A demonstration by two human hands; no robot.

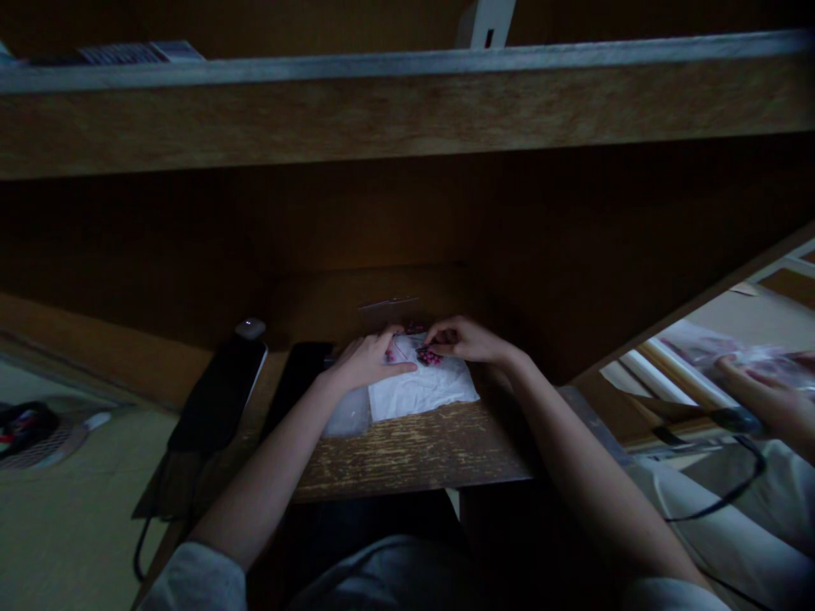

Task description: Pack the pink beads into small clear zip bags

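A white sheet (420,397), thin and creased like tissue or cloth, lies on the worn wooden desk. Small pink beads (430,356) are clustered on it, with what looks like thin dark thread among them. My left hand (368,361) rests at the sheet's left side, thumb stretched out apart from the fingers, near a few pink pieces. At the right, my right hand (468,338) has thumb and fingers pinched together just above the beads. Whatever is in that pinch is too small and dim to make out.
A clear plastic bag (347,417) lies left of the sheet, a zip bag (387,312) behind it. Farther left are a black flat case (220,395) and a small white device (250,327). A shelf edge (407,110) runs overhead. Another person's hand (767,399) holds clear plastic at right.
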